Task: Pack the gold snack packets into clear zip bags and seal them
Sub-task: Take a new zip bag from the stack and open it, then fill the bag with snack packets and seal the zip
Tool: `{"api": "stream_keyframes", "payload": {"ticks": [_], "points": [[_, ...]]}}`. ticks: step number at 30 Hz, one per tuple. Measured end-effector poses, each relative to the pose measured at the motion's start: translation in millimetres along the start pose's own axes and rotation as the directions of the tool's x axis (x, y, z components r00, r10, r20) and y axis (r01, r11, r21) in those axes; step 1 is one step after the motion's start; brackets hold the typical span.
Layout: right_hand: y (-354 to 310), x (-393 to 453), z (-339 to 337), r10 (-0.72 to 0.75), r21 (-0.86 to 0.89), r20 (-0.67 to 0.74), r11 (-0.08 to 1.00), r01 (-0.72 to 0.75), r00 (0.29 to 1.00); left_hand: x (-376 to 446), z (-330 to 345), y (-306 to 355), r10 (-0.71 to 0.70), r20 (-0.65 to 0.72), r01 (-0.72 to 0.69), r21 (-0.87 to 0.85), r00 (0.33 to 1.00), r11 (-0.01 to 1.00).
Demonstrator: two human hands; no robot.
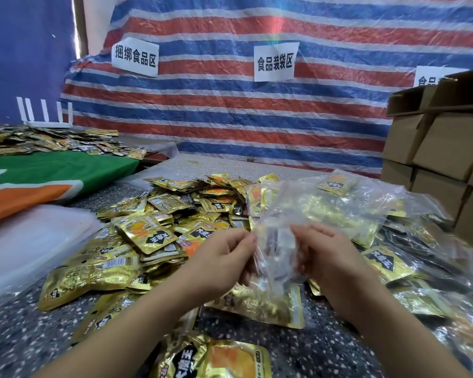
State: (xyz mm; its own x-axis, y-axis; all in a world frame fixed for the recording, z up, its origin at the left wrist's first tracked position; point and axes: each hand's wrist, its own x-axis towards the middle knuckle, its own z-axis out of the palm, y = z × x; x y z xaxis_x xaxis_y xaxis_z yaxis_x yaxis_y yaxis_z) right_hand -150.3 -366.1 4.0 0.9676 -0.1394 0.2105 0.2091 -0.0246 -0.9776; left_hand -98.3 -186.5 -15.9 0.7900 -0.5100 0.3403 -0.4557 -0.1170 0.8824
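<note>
Both hands are up over the speckled tabletop, and between them hangs a clear zip bag. The left hand pinches the bag's left edge with fingers curled; the right hand grips the right edge the same way. The bag stands upright, long axis running up and away from the hands, its mouth apparently at the lower end where the fingers meet, though the film is too blurred to be certain. It looks crinkled, glossy, see-through, and I cannot tell whether anything is inside yet.

The loose gold snack packets lie heaped just left of and beyond the hands, so the left hand is the nearer one for the next pick. More packets lie near, below the wrists. To the right, filled zip bags pile up beside the cardboard boxes.
</note>
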Motion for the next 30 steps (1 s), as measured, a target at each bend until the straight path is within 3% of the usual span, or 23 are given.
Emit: {"api": "stream_keyframes", "payload": {"ticks": [2,5,11,15,18,22,27,30], "points": [[-0.6,3.4,-9.3,-0.085,-0.1,-0.154,0.992,0.07,0.984,3.5,-6.7,-1.7,-0.073,-0.064,0.073,-0.008,0.995,0.997],[2.2,6.3,-15.6,-0.226,-0.279,-0.296,0.95,0.142,0.928,4.3,-9.5,-4.2,-0.056,-0.134,0.069,0.101,0.989,0.992],[12.3,5.7,-8.2,-0.296,-0.376,-0.255,0.907,0.188,0.921,-2.1,4.1,-10.0,0.226,-0.178,-0.153,0.348,0.958,0.925],[18.4,8.6,-3.5,-0.304,-0.37,-0.223,0.905,0.208,0.926,-7.4,2.9,-2.7,0.502,0.013,-0.404,0.613,0.865,0.68],[18.3,8.1,-0.7,-0.31,-0.374,-0.239,0.904,0.208,0.92,-8.6,-0.2,-3.7,0.575,0.142,-0.498,0.686,0.806,0.53],[16.4,6.6,1.3,-0.319,-0.382,-0.27,0.902,0.203,0.908,-14.4,3.2,-4.1,0.418,0.187,-0.436,0.624,0.889,0.648],[17.5,8.2,-0.8,-0.331,-0.388,-0.316,0.9,0.197,0.889,-14.3,9.6,-6.4,0.434,0.196,-0.455,0.615,0.879,0.645],[14.8,7.6,-1.1,-0.332,-0.35,-0.319,0.912,0.216,0.888,-11.8,9.5,-6.3,0.403,0.095,-0.375,0.603,0.91,0.704]]}}
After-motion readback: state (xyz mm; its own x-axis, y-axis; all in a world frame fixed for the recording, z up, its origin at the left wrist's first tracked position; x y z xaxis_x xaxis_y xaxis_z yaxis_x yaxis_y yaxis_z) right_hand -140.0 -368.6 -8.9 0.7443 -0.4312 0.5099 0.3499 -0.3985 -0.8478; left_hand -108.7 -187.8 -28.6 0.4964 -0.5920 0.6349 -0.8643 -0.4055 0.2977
